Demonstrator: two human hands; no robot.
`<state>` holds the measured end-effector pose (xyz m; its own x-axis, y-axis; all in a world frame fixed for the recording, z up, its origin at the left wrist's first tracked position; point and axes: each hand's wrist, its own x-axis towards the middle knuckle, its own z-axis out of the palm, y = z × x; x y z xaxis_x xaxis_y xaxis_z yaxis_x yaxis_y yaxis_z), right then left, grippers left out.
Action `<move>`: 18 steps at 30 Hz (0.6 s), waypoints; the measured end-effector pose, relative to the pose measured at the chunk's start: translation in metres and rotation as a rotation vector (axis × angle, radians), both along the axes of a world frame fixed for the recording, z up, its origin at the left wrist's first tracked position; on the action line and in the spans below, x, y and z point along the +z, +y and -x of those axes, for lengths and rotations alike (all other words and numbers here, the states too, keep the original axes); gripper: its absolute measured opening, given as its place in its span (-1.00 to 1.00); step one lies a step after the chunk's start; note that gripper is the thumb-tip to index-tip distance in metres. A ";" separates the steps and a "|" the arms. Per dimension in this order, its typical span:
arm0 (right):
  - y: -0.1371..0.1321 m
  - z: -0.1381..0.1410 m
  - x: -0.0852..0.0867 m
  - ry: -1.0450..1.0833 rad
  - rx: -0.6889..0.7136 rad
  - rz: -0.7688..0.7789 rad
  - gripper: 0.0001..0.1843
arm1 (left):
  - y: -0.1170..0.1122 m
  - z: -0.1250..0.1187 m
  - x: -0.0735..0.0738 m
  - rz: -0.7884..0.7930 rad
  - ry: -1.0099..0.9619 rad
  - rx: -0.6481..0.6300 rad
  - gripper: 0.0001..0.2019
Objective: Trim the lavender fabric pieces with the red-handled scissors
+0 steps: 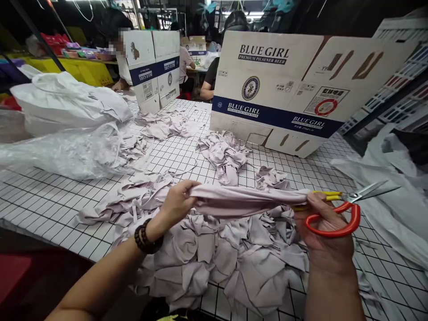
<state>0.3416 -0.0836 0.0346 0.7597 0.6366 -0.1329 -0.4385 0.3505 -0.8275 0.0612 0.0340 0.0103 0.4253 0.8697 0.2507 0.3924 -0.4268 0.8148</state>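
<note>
A strip of pale pink fabric is stretched level between my two hands above the table. My left hand, with a dark beaded bracelet at the wrist, pinches its left end. The right end is gripped between the thumb and fingers of my right hand. That hand also carries scissors with red handles, their blades apart and pointing right. Yellow wrapping shows near the scissors' pivot. Below the stretched strip lies a heap of similar pink pieces.
More pink pieces lie in piles across the grid-patterned table. Large cardboard boxes stand at the back. Clear plastic and a white bag lie left, and white plastic sheeting lies right. Other people sit behind the boxes.
</note>
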 end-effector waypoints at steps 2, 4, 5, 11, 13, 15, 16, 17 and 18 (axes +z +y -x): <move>0.001 0.002 0.008 -0.027 -0.014 -0.054 -0.72 | 0.003 0.006 0.021 -0.057 -0.148 0.095 -0.72; 0.004 0.007 0.012 -0.049 0.004 -0.112 -0.72 | 0.003 0.011 0.038 -0.019 -0.306 0.147 -0.74; 0.006 0.010 0.013 -0.052 0.018 -0.128 -0.73 | 0.001 0.012 0.043 0.063 -0.377 0.144 -0.76; 0.022 0.014 -0.010 0.035 0.031 -0.032 -0.67 | -0.007 0.011 0.022 0.921 -0.463 -0.094 -0.79; 0.026 0.014 -0.019 0.051 0.049 0.002 -0.67 | -0.010 0.010 0.008 1.019 -0.480 -0.076 -0.82; 0.028 0.014 -0.024 0.044 0.070 0.026 -0.67 | -0.014 0.011 0.001 1.045 -0.506 -0.042 -0.85; 0.027 0.014 -0.024 0.034 0.080 0.033 -0.67 | -0.017 0.012 0.002 1.056 -0.528 -0.027 -0.86; 0.026 0.015 -0.023 0.009 0.090 0.036 -0.67 | -0.019 0.015 0.005 1.065 -0.560 -0.014 -0.87; 0.025 0.015 -0.021 -0.026 0.105 0.032 -0.68 | -0.022 0.018 0.010 1.083 -0.597 -0.012 -0.88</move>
